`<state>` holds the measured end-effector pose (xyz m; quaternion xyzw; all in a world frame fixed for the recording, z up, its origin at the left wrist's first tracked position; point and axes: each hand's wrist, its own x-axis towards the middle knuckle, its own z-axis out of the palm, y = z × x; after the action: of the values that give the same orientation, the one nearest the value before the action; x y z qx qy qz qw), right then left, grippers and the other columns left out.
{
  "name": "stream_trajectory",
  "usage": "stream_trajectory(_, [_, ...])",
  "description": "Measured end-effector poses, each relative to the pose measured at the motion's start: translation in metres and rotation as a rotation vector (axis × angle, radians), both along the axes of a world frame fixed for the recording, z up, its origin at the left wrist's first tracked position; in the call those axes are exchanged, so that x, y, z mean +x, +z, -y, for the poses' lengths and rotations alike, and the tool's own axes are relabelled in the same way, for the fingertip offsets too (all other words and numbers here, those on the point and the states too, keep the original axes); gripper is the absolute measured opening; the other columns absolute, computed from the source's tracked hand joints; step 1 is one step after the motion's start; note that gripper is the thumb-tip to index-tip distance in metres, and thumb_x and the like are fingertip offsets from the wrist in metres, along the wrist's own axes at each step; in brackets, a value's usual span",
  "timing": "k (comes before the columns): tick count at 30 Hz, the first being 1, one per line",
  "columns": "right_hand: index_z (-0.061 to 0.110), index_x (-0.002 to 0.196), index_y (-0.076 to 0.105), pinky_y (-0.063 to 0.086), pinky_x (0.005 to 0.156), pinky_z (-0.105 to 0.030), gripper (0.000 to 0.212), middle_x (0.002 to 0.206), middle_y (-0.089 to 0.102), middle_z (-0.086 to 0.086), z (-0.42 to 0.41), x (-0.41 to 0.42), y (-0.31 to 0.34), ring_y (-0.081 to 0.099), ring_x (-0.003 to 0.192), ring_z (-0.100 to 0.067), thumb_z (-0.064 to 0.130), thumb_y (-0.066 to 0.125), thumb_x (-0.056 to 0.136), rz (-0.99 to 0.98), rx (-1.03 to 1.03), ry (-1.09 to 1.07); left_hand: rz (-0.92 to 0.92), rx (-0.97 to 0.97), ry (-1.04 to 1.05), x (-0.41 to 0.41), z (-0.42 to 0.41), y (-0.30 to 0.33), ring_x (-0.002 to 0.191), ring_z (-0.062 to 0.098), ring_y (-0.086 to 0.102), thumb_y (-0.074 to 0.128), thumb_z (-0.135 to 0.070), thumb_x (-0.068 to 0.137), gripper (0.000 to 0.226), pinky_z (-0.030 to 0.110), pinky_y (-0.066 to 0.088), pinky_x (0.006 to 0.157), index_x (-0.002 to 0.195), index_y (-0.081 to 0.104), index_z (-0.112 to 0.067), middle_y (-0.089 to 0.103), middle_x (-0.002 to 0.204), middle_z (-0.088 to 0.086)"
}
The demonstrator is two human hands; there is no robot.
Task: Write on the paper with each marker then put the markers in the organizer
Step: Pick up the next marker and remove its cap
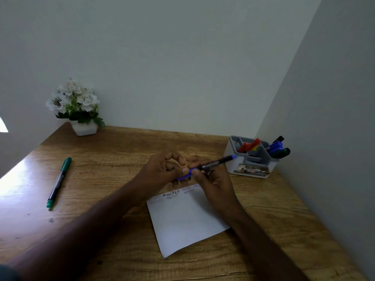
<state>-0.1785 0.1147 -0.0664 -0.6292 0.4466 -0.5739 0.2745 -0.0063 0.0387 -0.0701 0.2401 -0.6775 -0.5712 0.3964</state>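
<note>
Both my hands hold a blue marker (215, 164) level above the top of the white paper (186, 222). My left hand (162, 171) pinches its blue cap end, and my right hand (213, 179) grips the black barrel. Rows of handwritten letters run along the paper's far edge. A green marker (59, 182) lies alone on the desk at the left. The grey and white organizer (251, 169) stands at the back right, with red, blue, black and green markers in its compartments.
A white pot of white flowers (78, 107) sits in the back left corner. The wooden desk (113, 199) is closed in by a wall behind and a wall on the right, close to the organizer.
</note>
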Motion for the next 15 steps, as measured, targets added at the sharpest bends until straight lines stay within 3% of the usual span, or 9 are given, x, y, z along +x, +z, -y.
stream_trajectory(3, [0.011, 0.112, 0.061, 0.054, 0.087, -0.030, 0.016, 0.105, 0.072, 0.001, -0.001, -0.009, 0.002, 0.067, 0.102, -0.012, 0.012, 0.049, 0.101, 0.030, 0.011, -0.127, 0.095, -0.129, 0.058, -0.002, 0.001, 0.000, 0.073, 0.029, 0.071, 0.065, -0.021, 0.089, 0.016, 0.032, 0.052, 0.060, 0.091, 0.061, -0.005, 0.074, 0.080, 0.013])
stream_trajectory(6, [0.019, 0.115, 0.052, 0.047, 0.060, -0.024, 0.013, 0.077, 0.057, 0.004, -0.001, -0.018, 0.011, 0.056, 0.066, -0.005, 0.021, 0.046, 0.104, -0.207, -0.013, -0.295, 0.134, -0.169, 0.089, -0.006, 0.006, 0.004, 0.073, 0.022, 0.069, 0.062, -0.012, 0.093, 0.015, 0.028, 0.054, 0.068, 0.088, 0.064, 0.002, 0.073, 0.080, 0.012])
stream_trajectory(8, [0.023, 0.118, 0.048, 0.042, 0.051, -0.023, 0.016, 0.073, 0.053, 0.004, -0.001, -0.026, 0.030, 0.051, 0.059, -0.009, 0.023, 0.049, 0.102, -0.369, -0.059, -0.365, 0.204, -0.194, 0.087, -0.012, 0.011, 0.013, 0.073, 0.020, 0.069, 0.062, -0.016, 0.093, 0.019, 0.025, 0.054, 0.070, 0.088, 0.064, 0.002, 0.073, 0.080, 0.010])
stream_trajectory(12, [0.019, 0.104, 0.069, 0.046, 0.053, -0.019, 0.013, 0.074, 0.066, 0.001, -0.001, -0.062, 0.095, 0.057, 0.059, -0.009, 0.025, 0.065, 0.093, -0.615, -0.177, -0.571, 0.357, -0.330, 0.063, -0.034, 0.027, 0.038, 0.072, 0.014, 0.070, 0.063, -0.025, 0.093, 0.020, 0.033, 0.056, 0.074, 0.084, 0.065, -0.008, 0.073, 0.078, 0.003])
stream_trajectory(15, [0.020, 0.106, 0.076, 0.045, 0.058, -0.020, 0.019, 0.091, 0.074, -0.004, 0.006, -0.093, 0.142, 0.058, 0.063, -0.010, 0.024, 0.067, 0.089, -0.816, 0.017, -0.675, 0.422, -0.460, 0.045, -0.057, 0.039, 0.054, 0.069, 0.010, 0.069, 0.065, -0.025, 0.091, 0.018, 0.033, 0.057, 0.071, 0.081, 0.067, -0.010, 0.073, 0.075, 0.000])
